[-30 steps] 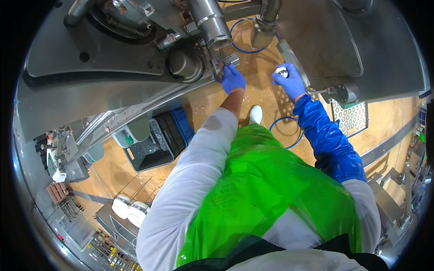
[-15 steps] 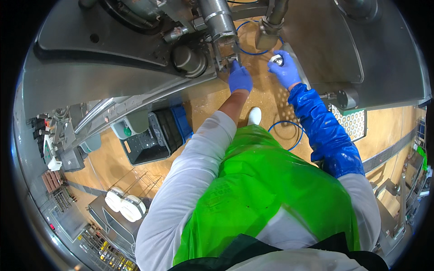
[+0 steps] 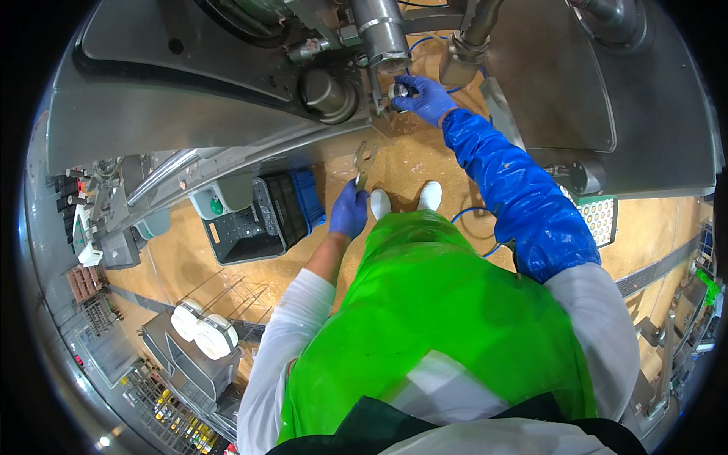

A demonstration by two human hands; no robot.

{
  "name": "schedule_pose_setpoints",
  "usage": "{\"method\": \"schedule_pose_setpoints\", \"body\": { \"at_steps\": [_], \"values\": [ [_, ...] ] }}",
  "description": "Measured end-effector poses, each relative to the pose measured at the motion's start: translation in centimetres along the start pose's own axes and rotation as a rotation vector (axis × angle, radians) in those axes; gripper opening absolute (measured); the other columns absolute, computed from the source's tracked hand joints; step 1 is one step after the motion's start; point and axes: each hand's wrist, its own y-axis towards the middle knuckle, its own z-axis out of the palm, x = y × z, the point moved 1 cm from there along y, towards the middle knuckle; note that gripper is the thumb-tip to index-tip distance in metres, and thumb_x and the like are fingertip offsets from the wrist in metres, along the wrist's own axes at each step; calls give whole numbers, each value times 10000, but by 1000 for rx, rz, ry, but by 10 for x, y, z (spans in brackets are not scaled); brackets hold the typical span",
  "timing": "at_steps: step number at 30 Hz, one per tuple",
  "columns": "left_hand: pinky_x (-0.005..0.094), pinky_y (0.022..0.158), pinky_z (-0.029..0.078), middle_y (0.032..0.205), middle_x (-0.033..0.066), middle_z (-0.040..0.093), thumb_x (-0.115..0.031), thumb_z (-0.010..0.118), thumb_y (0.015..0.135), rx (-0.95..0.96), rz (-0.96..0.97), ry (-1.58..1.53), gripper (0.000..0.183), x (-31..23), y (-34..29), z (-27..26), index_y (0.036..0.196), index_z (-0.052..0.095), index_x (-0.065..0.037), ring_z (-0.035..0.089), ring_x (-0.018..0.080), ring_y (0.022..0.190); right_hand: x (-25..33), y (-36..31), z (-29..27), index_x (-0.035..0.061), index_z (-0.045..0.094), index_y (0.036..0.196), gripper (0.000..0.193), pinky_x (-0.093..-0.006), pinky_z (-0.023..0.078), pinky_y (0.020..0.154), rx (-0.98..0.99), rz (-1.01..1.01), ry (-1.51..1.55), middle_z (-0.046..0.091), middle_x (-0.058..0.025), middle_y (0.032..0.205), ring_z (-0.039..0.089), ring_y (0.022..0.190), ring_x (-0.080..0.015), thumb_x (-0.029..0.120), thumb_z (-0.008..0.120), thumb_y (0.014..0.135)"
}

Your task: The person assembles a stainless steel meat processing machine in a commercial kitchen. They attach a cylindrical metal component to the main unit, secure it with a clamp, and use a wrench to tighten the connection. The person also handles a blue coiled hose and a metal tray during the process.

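My right hand [image 3: 428,100], blue-gloved and with a blue sleeve cover on its arm, is closed around a small round metal fitting [image 3: 400,91]. It holds the fitting just below the open end of a steel pipe [image 3: 381,34]; whether the two touch I cannot tell. Lower and to the left, my left hand [image 3: 349,211], also gloved in blue, grips a forked metal piece [image 3: 365,161] by its near end. The fork points away from me, over the floor. Its exact kind does not show clearly.
Steel machine housings stand at the far left [image 3: 189,114] and right [image 3: 644,91]. A black crate [image 3: 250,243] sits on the floor to the left, beside a blue one [image 3: 307,197]. A blue hose [image 3: 474,212] loops behind my right arm. White lidded tubs [image 3: 214,337] are lower left.
My left hand has drawn back from the pipe end toward me and left, now with the forked metal piece. My right hand has moved left, bringing the round fitting below the pipe.
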Motion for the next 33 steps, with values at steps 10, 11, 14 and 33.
{"method": "schedule_pose_setpoints", "body": {
  "at_steps": [10, 11, 14, 33],
  "values": [
    [364, 620, 492, 812, 137, 642, -102, 529, 939, 86, -204, -262, 243, -3, -24, -27, 1176, 542, -52, 620, 241, 669, -5, 6, 21, 45, 468, 1382, 762, -342, 508, 909, -54, -46, -77, 600, -173, 1257, 622, 1081, -245, 304, 808, 750],
    [351, 615, 490, 812, 126, 640, -103, 526, 943, 114, -210, -293, 247, -10, -19, -27, 1184, 543, -55, 610, 212, 653, 6, -3, 17, 34, 446, 1395, 792, -352, 505, 914, -114, -111, -176, 580, -176, 1288, 611, 1103, -252, 311, 811, 749],
    [321, 607, 482, 844, 107, 641, -114, 513, 953, 156, 63, -307, 261, -38, -2, -24, 1208, 543, -68, 585, 168, 631, 2, -31, -2, 9, 398, 1416, 822, -369, 500, 906, -314, -178, -87, 539, -170, 1331, 585, 1126, -247, 317, 800, 768],
    [352, 961, 460, 1286, 194, 540, 36, 412, 826, -41, 70, -405, 665, -88, 154, 91, 1469, 269, -57, 554, 282, 1168, -24, -24, 23, -5, 562, 1278, 435, -311, 463, 921, -180, 215, 99, 648, -138, 1164, 608, 1035, -202, 304, 533, 974]
  ]
}}
